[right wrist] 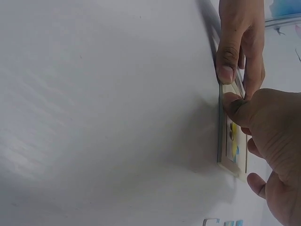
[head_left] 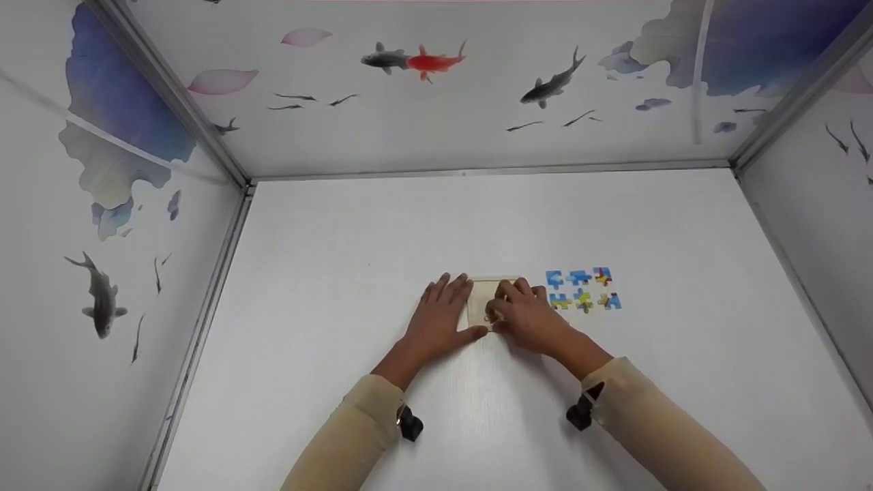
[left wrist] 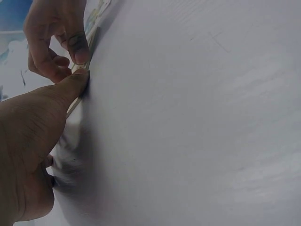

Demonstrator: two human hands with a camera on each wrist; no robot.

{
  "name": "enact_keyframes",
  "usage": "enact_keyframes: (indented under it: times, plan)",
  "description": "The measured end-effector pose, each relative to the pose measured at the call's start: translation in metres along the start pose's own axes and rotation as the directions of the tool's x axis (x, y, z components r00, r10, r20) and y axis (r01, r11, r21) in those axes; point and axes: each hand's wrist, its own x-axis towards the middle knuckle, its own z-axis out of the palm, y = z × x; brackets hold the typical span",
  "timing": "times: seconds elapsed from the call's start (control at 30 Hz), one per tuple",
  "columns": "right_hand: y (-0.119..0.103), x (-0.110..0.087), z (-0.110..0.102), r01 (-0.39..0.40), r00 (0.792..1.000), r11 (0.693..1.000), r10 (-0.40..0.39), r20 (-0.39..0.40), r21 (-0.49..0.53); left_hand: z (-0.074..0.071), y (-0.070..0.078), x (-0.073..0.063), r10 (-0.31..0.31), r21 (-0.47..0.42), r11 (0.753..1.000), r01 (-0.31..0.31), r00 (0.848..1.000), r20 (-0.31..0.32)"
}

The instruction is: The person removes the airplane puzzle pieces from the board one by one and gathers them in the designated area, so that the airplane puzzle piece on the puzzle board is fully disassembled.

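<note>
A small, light wooden puzzle tray (head_left: 481,293) lies flat on the white table, between both hands. My left hand (head_left: 438,315) rests along its left side with fingers straight, and its thumb (left wrist: 77,81) presses at the near edge. Over the tray bends my right hand (head_left: 530,315), fingers curled down inside the frame near the lower left corner. A bit of a yellowish puzzle piece (head_left: 487,318) shows at its fingertips; the rest of that piece is hidden. Another piece, yellow and blue (right wrist: 233,141), sits inside the tray beneath the right hand in the right wrist view.
Several loose jigsaw pieces (head_left: 582,300) in blue, yellow and red lie in two rows just right of the tray. White panels printed with fish (head_left: 552,85) and petals wall the table (head_left: 327,273) at the back and both sides.
</note>
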Motion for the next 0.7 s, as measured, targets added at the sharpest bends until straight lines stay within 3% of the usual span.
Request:
enact_keyframes:
  times: [0.5,0.7]
  plan:
    - [-0.0002,-0.0014,-0.0001,-0.025,1.000,0.999,0.025,-0.008,-0.025,-0.0016,0.0019,-0.0003,-0.015,0.000,1.000,0.015,1.000,0.004]
    - [-0.0016,-0.0008,-0.0009,-0.072,0.997,0.997,0.073,0.003,-0.033,0.0007,0.0004,0.0006,-0.015,0.002,1.000,0.015,1.000,0.003]
